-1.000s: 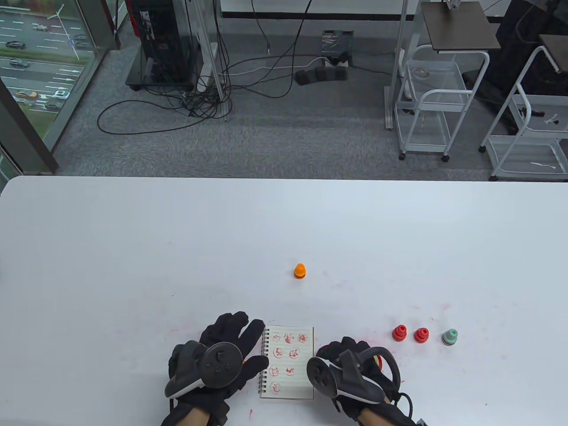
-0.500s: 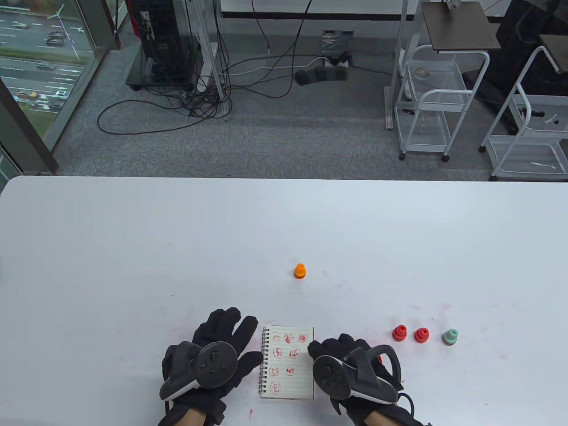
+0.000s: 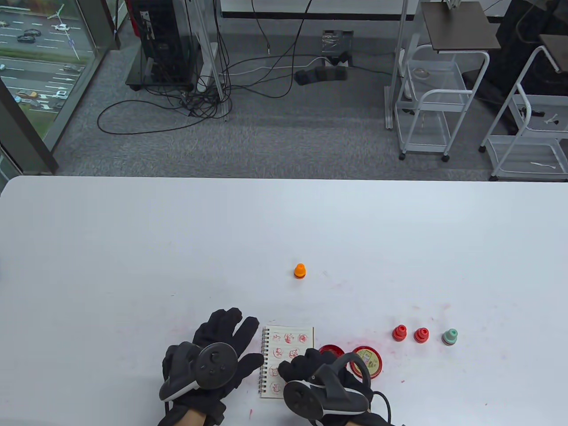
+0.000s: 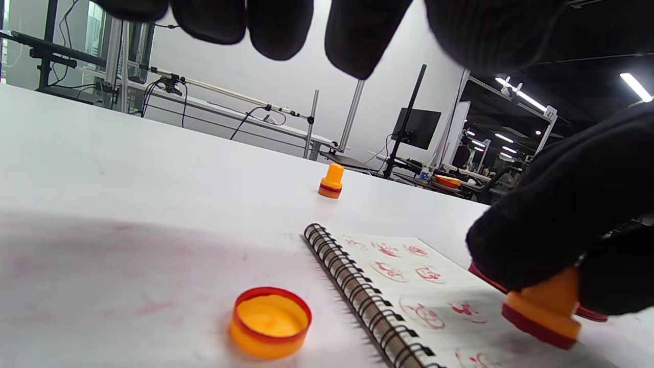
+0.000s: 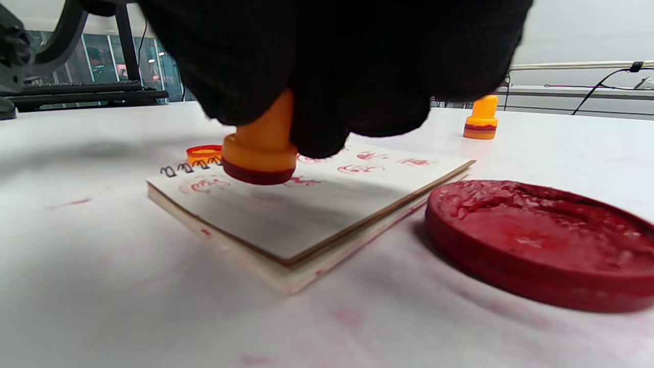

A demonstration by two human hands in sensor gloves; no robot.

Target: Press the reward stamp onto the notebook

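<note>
A small spiral notebook (image 3: 288, 339) lies open near the table's front edge, its page (image 5: 327, 199) marked with several red stamp prints. My right hand (image 3: 299, 370) is over its lower right part and pinches an orange reward stamp (image 5: 259, 148) with a red-inked base. The stamp is just above the page, slightly tilted in the left wrist view (image 4: 544, 309). My left hand (image 3: 224, 344) lies flat with fingers spread on the table, beside the spiral edge (image 4: 352, 286). It holds nothing.
A red ink pad (image 3: 330, 350) and its lid (image 3: 369, 361) lie right of the notebook; the pad is close in the right wrist view (image 5: 536, 240). An orange cap (image 4: 271, 322) lies left of the spiral. A second orange stamp (image 3: 300, 270) stands farther back. Two red stamps (image 3: 399, 333) and a green one (image 3: 450, 337) stand at right.
My right hand has moved left from over the ink pad onto the notebook with the orange stamp, uncovering the pad and lid. My left hand shifted slightly left, then stayed.
</note>
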